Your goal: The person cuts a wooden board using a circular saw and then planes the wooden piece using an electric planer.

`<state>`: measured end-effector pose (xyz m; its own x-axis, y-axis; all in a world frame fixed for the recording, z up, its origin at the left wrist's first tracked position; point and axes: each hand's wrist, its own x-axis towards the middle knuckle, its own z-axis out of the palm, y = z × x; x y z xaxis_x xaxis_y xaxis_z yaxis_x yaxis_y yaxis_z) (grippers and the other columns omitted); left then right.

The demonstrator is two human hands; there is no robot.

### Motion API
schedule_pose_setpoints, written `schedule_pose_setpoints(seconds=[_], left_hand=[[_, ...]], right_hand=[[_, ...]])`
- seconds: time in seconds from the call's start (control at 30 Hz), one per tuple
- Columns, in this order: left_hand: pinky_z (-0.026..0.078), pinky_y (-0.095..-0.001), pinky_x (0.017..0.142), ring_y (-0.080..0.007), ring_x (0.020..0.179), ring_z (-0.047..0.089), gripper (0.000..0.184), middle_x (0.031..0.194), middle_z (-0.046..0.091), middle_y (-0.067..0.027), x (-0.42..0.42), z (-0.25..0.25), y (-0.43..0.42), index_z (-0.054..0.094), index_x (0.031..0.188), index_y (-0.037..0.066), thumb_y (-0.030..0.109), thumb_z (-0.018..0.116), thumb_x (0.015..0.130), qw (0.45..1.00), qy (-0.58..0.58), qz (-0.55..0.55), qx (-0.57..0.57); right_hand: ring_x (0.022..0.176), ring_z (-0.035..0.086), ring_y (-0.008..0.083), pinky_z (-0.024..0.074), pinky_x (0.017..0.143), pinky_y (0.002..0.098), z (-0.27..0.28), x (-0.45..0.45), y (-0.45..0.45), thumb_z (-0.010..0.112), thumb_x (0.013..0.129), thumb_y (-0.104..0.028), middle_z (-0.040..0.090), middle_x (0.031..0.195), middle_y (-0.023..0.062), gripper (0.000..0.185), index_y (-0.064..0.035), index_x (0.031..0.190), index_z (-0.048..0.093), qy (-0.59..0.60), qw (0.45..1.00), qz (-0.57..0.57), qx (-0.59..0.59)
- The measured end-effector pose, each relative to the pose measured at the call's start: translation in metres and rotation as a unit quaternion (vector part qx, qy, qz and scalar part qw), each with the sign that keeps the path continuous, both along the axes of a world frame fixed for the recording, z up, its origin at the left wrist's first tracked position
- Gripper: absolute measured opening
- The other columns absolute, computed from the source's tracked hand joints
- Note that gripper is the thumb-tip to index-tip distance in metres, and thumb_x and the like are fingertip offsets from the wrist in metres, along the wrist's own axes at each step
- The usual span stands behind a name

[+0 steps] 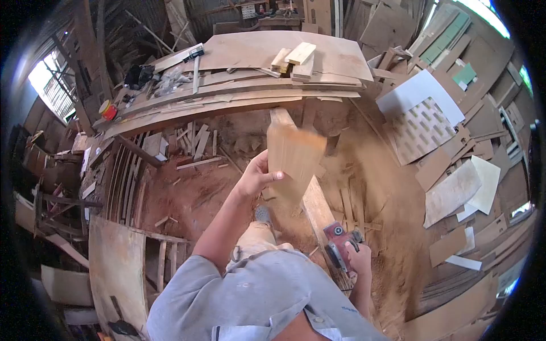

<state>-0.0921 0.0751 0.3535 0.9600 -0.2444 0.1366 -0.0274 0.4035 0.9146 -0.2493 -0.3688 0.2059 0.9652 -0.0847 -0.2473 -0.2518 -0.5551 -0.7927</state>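
Note:
My left hand (257, 178) is closed round the left edge of a wooden board (291, 162), its thumb lying on the face. The board is held up in front of me, and its upper right corner is blurred. Lower and to the right, my right hand (359, 259) grips the handle of a red electric planer (339, 241). That planer is at the near part of a long wooden beam (316, 206), which runs away from me beneath the raised board. Whether its sole touches the beam, I cannot tell.
Ahead stands a workbench stacked with sheets (239, 50), with short wood blocks (300, 54) on top. A red jar with a yellow lid (108, 109) sits at its left end. Sawdust (375, 187) covers the floor; panels (424, 128) lean at right, offcuts (199, 142) lie at left.

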Motion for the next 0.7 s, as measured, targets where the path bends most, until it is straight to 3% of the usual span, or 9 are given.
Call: schedule_pose_setpoints(seconds=[0.1,0.13,0.27,0.37,0.47,0.57,0.7], left_hand=[[0.055,-0.0443,0.110,-0.0244,0.125,0.069,0.046,0.132,0.074,-0.0117,-0.017,-0.013,0.014,0.067,0.123,0.007,0.007,0.093,0.085,0.994,-0.075,0.043,0.067],[0.056,-0.0447,0.110,-0.0270,0.123,0.071,0.038,0.127,0.075,-0.0134,-0.014,-0.025,0.012,0.068,0.113,0.007,0.001,0.092,0.084,0.983,-0.168,0.070,0.008],[0.057,-0.0461,0.110,-0.0281,0.123,0.071,0.031,0.127,0.076,-0.0129,-0.033,-0.012,0.028,0.071,0.109,0.007,-0.005,0.088,0.086,0.987,-0.121,0.101,0.030],[0.051,-0.0483,0.116,-0.0274,0.123,0.072,0.029,0.124,0.077,-0.0118,-0.032,-0.028,0.044,0.073,0.108,0.009,-0.002,0.089,0.086,0.979,-0.165,0.101,0.072],[0.041,-0.0508,0.124,-0.0259,0.121,0.073,0.029,0.121,0.079,-0.0094,-0.038,-0.034,0.060,0.074,0.107,0.012,0.002,0.091,0.086,0.968,-0.169,0.129,0.130],[0.031,-0.0521,0.129,-0.0239,0.120,0.074,0.030,0.118,0.081,-0.0069,-0.049,-0.024,0.072,0.075,0.107,0.014,0.006,0.093,0.085,0.974,-0.147,0.127,0.115],[0.042,-0.0434,0.123,-0.0249,0.122,0.073,0.029,0.124,0.079,-0.0105,-0.070,-0.019,0.107,0.075,0.112,0.008,-0.001,0.088,0.088,0.979,-0.141,0.128,0.067]], right_hand=[[0.052,0.058,0.0136,0.0449,0.053,0.0343,-0.013,-0.003,-0.006,0.074,0.101,-0.034,0.060,0.056,0.0019,0.045,-0.0018,0.069,0.069,0.012,1.000,0.019,-0.014],[0.052,0.058,0.0139,0.0448,0.053,0.0340,-0.019,-0.004,-0.010,0.074,0.101,-0.034,0.060,0.056,0.0019,0.045,-0.0017,0.070,0.069,0.022,1.000,0.009,-0.002],[0.050,0.058,0.0149,0.0440,0.051,0.0334,-0.021,-0.009,-0.013,0.075,0.101,-0.035,0.060,0.057,0.0025,0.045,-0.0012,0.072,0.069,0.059,0.997,-0.024,0.032],[0.049,0.057,0.0157,0.0439,0.050,0.0344,-0.021,-0.008,-0.010,0.075,0.101,-0.035,0.061,0.058,0.0037,0.046,-0.0008,0.072,0.069,0.078,0.996,-0.040,0.029],[0.049,0.056,0.0153,0.0435,0.050,0.0351,-0.041,-0.009,-0.010,0.074,0.101,-0.035,0.061,0.059,0.0034,0.046,-0.0007,0.071,0.069,0.035,0.999,-0.033,0.002],[0.052,0.055,0.0138,0.0434,0.053,0.0348,-0.051,-0.005,-0.007,0.073,0.101,-0.033,0.060,0.060,0.0024,0.045,-0.0002,0.071,0.070,-0.029,0.999,-0.005,-0.031],[0.057,0.055,0.0127,0.0446,0.058,0.0351,-0.052,0.002,0.001,0.072,0.102,-0.031,0.058,0.062,0.0013,0.042,0.0006,0.074,0.072,0.029,0.998,-0.015,-0.055]])
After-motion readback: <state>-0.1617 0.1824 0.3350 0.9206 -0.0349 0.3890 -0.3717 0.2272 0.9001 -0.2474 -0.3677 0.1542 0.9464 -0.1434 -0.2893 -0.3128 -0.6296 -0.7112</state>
